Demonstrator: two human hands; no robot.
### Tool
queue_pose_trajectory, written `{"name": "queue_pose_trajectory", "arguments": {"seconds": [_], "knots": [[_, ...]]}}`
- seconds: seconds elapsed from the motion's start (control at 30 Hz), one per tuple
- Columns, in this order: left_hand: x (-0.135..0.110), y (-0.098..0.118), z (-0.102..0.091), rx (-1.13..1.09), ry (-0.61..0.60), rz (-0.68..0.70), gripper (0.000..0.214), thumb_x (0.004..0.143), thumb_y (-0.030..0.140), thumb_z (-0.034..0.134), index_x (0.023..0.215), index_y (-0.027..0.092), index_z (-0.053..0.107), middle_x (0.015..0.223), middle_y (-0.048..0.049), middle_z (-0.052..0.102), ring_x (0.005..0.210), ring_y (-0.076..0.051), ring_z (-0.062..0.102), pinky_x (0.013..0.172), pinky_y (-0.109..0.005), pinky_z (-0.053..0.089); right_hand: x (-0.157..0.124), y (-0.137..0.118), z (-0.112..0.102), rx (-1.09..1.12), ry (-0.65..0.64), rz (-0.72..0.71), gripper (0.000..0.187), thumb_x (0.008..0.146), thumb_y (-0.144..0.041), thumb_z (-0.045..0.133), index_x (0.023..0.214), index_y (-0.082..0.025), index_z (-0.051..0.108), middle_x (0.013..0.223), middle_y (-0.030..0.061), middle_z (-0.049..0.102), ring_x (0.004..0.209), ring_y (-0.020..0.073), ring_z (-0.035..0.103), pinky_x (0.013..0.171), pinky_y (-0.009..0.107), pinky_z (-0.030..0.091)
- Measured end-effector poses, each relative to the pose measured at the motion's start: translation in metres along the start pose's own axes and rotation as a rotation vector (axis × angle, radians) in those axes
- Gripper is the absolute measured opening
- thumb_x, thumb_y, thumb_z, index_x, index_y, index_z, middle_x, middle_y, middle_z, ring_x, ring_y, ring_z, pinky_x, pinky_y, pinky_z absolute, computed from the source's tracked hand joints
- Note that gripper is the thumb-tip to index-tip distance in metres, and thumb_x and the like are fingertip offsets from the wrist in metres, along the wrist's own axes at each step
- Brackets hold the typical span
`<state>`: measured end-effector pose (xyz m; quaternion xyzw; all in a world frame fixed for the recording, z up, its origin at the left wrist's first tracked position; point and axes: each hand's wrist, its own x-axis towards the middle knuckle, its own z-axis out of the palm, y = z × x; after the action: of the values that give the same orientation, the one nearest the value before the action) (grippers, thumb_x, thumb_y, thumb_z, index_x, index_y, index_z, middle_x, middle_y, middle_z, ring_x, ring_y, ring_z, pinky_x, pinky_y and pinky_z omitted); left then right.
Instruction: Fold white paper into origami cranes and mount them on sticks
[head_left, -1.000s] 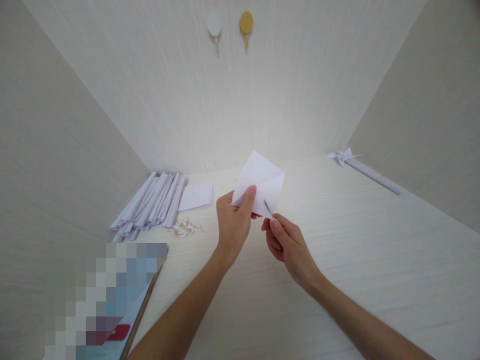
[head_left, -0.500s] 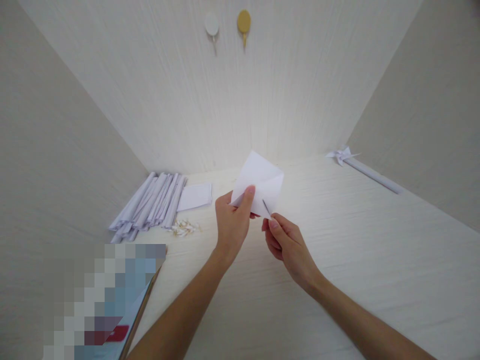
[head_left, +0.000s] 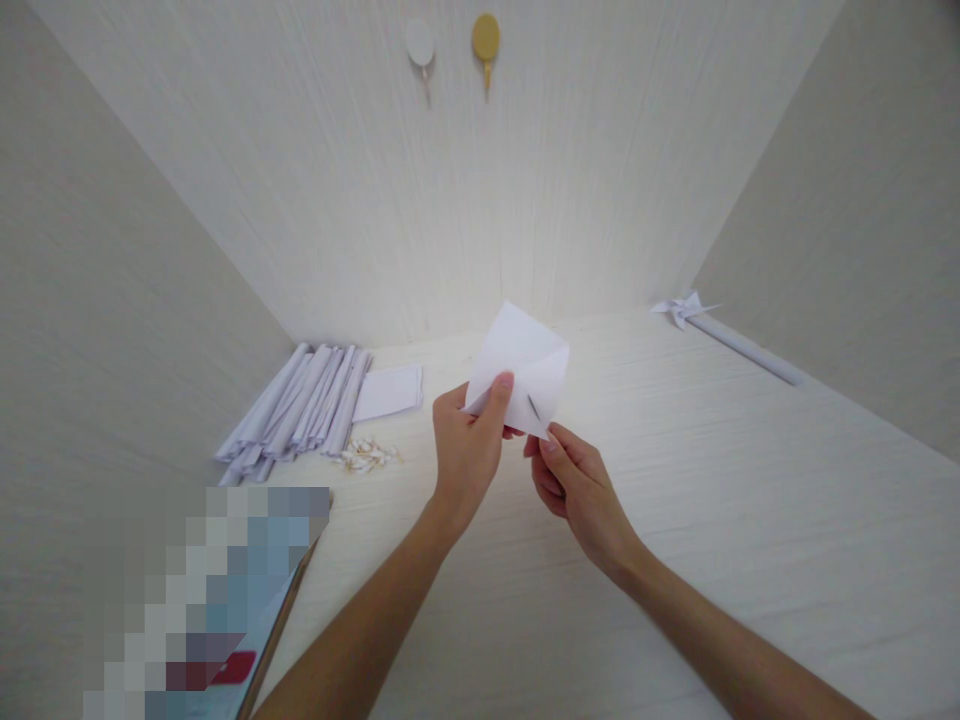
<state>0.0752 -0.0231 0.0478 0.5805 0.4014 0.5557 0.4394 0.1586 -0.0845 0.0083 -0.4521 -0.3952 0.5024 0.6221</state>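
Observation:
My left hand (head_left: pixel 469 450) is closed around the lower left side of a square of white paper (head_left: pixel 517 345), thumb on top and fingers beneath. The paper is raised in front of me and has crease lines. My right hand (head_left: pixel 574 470) is closed at the paper's lower corner, pinching it between thumb and forefinger. A short dark line (head_left: pixel 534 408) shows on the paper just above those fingertips; whether it is a slit or a thin blade I cannot tell. The inside of the right hand's curled fingers is mostly hidden.
Rolled paper tubes (head_left: pixel 300 405), a stack of white paper squares (head_left: pixel 388 392) and a small heap of cotton-swab-like pieces (head_left: pixel 367 455) lie at left. A paper pinwheel (head_left: pixel 682 309) on a paper stick (head_left: pixel 750 350) rests at right. White (head_left: pixel 420 42) and gold (head_left: pixel 486 38) hooks hang on the wall.
The paper and both hands have shifted very slightly right. The dark line now stands apart from my right fingertips, where before it reached almost to them. Both hands keep their hold.

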Motion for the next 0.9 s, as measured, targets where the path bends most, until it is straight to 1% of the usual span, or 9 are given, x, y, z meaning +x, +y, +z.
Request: {"name": "queue_pose_trajectory", "arguments": {"seconds": [0.53, 0.9], "knots": [[-0.0004, 0.0002, -0.0001, -0.007, 0.012, -0.012, 0.033, 0.071, 0.034, 0.059, 0.046, 0.013, 0.05, 0.039, 0.0028, 0.048, 0.035, -0.007, 0.044, 0.033, -0.017, 0.035, -0.0005, -0.001, -0.0002, 0.005, 0.0, 0.03, 0.029, 0.078, -0.043, 0.047, 0.065, -0.017, 0.043, 0.045, -0.0109, 0.025, 0.037, 0.0021, 0.018, 0.033, 0.016, 0.013], [-0.0011, -0.0015, -0.0008, -0.005, -0.024, -0.014, 0.033, 0.07, 0.034, 0.059, 0.047, 0.013, 0.051, 0.041, 0.0019, 0.05, 0.036, -0.007, 0.045, 0.034, -0.017, 0.035, -0.0006, -0.0006, -0.0006, 0.011, -0.003, -0.001, 0.027, 0.078, -0.042, 0.046, 0.067, -0.017, 0.045, 0.044, -0.0107, 0.026, 0.036, 0.0025, 0.017, 0.033, 0.016, 0.013]]}}
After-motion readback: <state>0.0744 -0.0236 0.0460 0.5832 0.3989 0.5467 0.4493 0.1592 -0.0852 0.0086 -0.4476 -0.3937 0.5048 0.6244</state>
